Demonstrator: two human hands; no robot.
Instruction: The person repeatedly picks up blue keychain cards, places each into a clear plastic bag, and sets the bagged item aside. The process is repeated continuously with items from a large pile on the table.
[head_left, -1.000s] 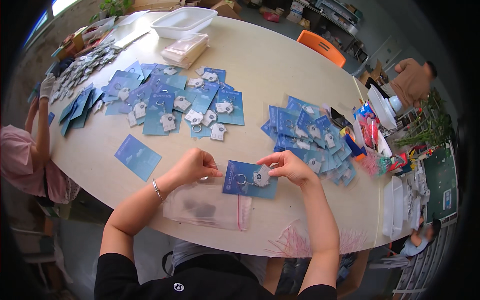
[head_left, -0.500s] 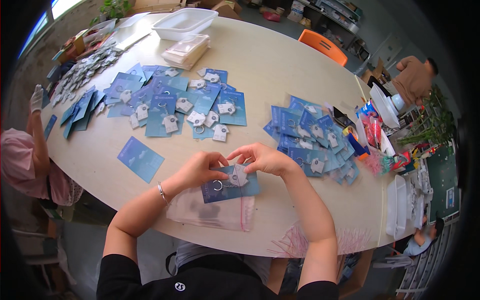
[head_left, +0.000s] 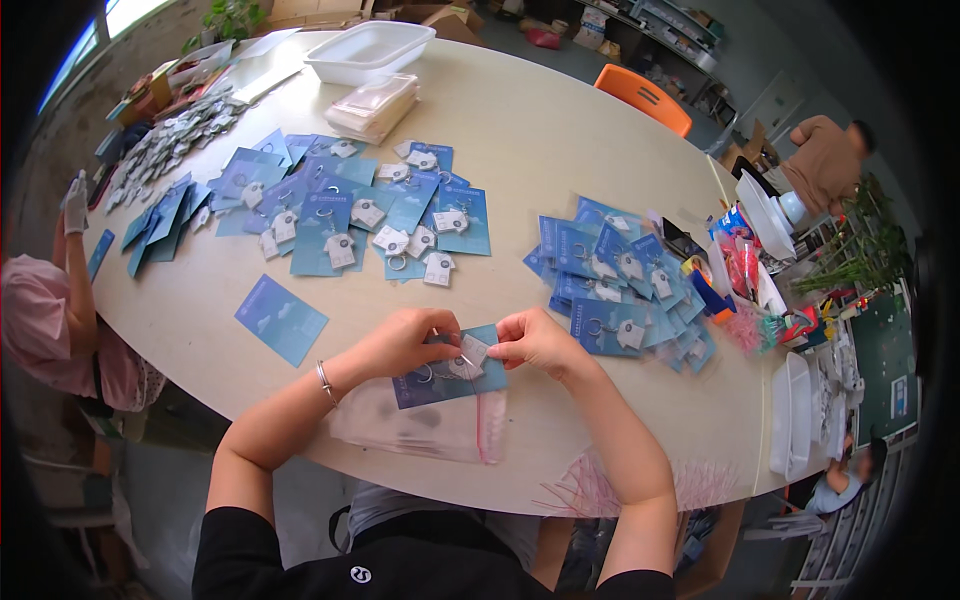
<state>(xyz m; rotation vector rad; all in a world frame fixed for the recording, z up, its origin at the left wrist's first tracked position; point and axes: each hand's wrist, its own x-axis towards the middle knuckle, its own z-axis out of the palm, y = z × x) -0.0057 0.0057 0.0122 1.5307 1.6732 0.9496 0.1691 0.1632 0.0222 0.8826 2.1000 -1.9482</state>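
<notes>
In front of me, a blue card [head_left: 415,393] carries a keychain [head_left: 467,365] with a metal ring, chain and white house-shaped charm. My left hand [head_left: 412,342] is closed at the card's upper edge, thumb and fingers pinched together beside the charm. At the card's upper right, my right hand [head_left: 535,343] pinches its edge close to the charm. Whether a clear bag covers the card is hard to make out. Beneath it lies a stack of clear plastic bags [head_left: 400,428] with a pink line along one end. A lone blue card [head_left: 281,321] lies to the left.
Blue cards with keychains [head_left: 340,215] spread across the middle; another pile [head_left: 610,270] lies right. Farther back are packed bags [head_left: 374,105], a white tub [head_left: 370,50] and heaped charms [head_left: 175,140]. Pink ties [head_left: 580,485] lie at the near edge. A gloved person [head_left: 50,320] sits left.
My right hand has moved slightly right and down, its fingers now drawn together at the card's corner. The card has shifted a little left; my left hand stays closed beside the charm.
</notes>
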